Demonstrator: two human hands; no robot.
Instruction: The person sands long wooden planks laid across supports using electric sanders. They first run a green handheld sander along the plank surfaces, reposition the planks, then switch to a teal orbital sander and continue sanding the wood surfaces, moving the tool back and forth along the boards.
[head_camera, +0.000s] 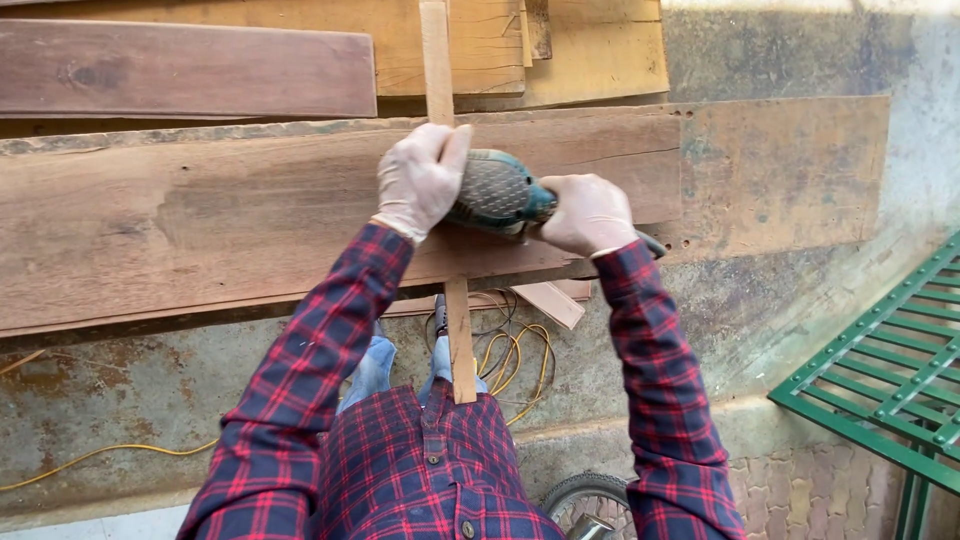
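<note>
Both my hands wear pale gloves and grip a teal power sander (497, 190). My left hand (420, 175) presses on the tool's front knob. My right hand (587, 213) holds its rear handle. The sander rests on a narrow wooden strip (459, 330) that runs from my waist up across a wide brown plank (200, 215). My sleeves are red and blue plaid.
More boards (180, 70) lean against the wall behind the plank. A yellow cable (515, 360) loops below the strip and trails left. A green metal grate (890, 370) stands at the right. A small wheel (590, 495) shows near the paved floor.
</note>
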